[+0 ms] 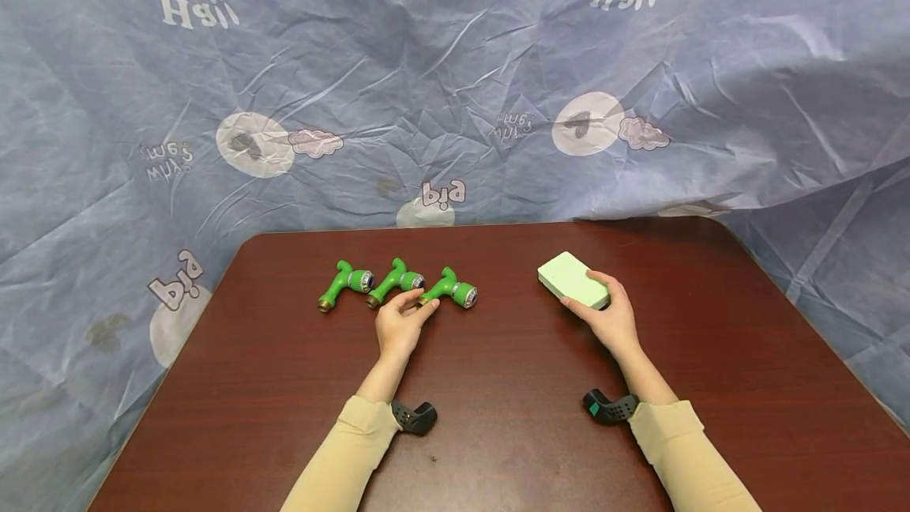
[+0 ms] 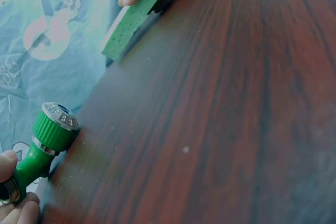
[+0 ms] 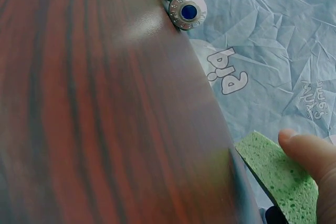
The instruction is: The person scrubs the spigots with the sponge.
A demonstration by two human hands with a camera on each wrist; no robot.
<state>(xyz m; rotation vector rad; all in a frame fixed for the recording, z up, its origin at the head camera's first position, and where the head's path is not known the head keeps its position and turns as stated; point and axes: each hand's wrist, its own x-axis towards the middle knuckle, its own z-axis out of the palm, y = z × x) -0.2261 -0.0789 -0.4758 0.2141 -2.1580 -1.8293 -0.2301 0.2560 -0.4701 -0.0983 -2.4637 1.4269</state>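
Note:
Three green hose nozzles with ribbed heads and silver dial faces lie in a row at the back left of the table. My left hand (image 1: 400, 325) pinches the rightmost hose nozzle (image 1: 445, 285) by its threaded end, between thumb and fingers. In the left wrist view this nozzle (image 2: 46, 137) shows its ribbed head pointing away from the fingers. Further right, my right hand (image 1: 613, 321) grips a pale green sponge (image 1: 571, 279) by its near right end, thumb on one side. The right wrist view shows the porous face of the sponge (image 3: 278, 179).
The middle hose nozzle (image 1: 396, 280) lies just left of my left hand, and the leftmost nozzle (image 1: 345, 283) beyond it. A brown wooden table (image 1: 512, 385) carries everything. Behind its far edge hangs a wrinkled blue printed cloth (image 1: 455, 85).

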